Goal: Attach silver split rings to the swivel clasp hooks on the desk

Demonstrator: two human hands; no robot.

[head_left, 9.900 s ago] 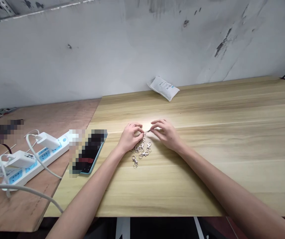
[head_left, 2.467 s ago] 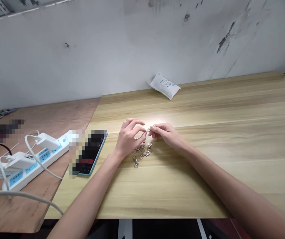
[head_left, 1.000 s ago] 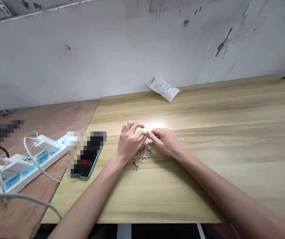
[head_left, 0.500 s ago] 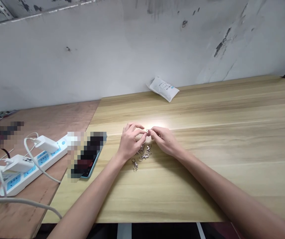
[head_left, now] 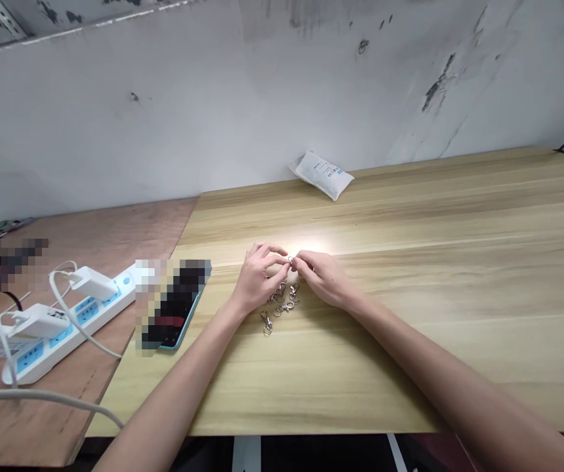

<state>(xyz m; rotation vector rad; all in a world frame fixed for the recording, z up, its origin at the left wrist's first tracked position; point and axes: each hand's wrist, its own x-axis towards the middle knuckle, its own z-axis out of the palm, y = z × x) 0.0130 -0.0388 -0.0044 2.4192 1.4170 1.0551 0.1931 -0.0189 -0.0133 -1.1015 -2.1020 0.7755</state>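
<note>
Above the table, my left hand (head_left: 258,276) and my right hand (head_left: 323,275) meet at the fingertips. Between them is a small metal ring (head_left: 290,259), pinched from both sides by thumb and finger. Whether a clasp hangs from this ring is hidden by the fingers. Several silver lobster clasps with rings lie on the wood just below: one clasp (head_left: 267,322) apart towards me, another clasp (head_left: 284,308) on its side, a third clasp (head_left: 294,292) under the right fingertips. A few more are partly covered by my left hand.
A phone (head_left: 178,308), partly blurred out, lies left of my left forearm. Beyond the table's left edge, a white power strip (head_left: 78,321) with chargers and cables rests on a brown board. Near the wall sits a white plastic package (head_left: 324,174).
Both hands stay nearly in place, with only a slight shift of the fingers around the ring. The clasps on the table lie as before.
</note>
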